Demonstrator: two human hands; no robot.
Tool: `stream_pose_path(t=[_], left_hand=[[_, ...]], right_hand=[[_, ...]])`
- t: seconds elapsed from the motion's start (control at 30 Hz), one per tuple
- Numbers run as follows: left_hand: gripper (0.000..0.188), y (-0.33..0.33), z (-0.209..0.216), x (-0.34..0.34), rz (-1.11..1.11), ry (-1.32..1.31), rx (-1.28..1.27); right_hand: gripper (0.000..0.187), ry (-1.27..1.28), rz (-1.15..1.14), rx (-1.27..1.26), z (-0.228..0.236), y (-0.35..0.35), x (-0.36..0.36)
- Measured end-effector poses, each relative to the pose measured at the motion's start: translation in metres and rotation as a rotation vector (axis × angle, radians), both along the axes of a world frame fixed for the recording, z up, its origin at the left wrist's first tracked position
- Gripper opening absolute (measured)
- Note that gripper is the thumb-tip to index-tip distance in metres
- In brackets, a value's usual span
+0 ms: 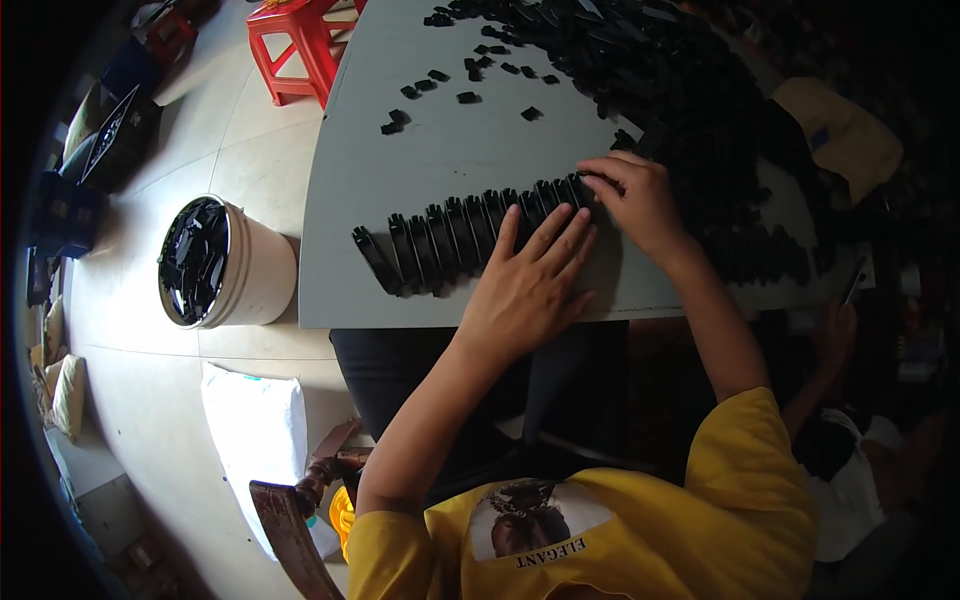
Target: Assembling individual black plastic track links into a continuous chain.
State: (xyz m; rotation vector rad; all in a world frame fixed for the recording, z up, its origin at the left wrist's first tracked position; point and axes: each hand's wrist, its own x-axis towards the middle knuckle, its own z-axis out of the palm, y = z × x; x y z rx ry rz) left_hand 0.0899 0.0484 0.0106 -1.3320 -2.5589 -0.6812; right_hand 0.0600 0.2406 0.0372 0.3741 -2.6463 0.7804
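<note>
A slanting row of narrow black plastic pieces [432,245] stands side by side on the grey-white table [345,200]. My left hand [530,285] lies over the right half of this row, its fingers stretched out and spread across the pieces. At the row's right end, my right hand [640,200] pinches the top of a black plastic piece [584,180] between thumb and fingers. Most of that piece is hidden behind my hands. The leftmost piece leans apart from its neighbour at the top.
A large heap of black parts [690,110] covers the table's right side, with small black pieces [468,97] scattered left of it. A tan cloth [840,135] lies beyond. Left on the floor are a white bucket [262,270] of black parts, a red stool [300,45] and a white sack [250,425]. Another person's hand [835,335] shows at right.
</note>
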Motion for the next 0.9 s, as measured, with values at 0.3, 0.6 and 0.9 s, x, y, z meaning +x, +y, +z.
stream_pose_path(t=[0.3, 0.6, 0.9], left_hand=[[0.060, 0.001, -0.001, 0.001, -0.007, -0.019, -0.006], [0.061, -0.001, 0.001, 0.001, -0.012, -0.026, 0.005], [0.054, 0.000, 0.000, -0.001, -0.007, 0.080, 0.071]], right_hand=[[0.017, 0.066, 0.057, 0.140, -0.004, -0.003, 0.001], [0.024, -0.228, -0.059, 0.217, 0.015, -0.010, 0.012], [0.035, -0.181, 0.101, 0.216, 0.016, 0.014, -0.033]])
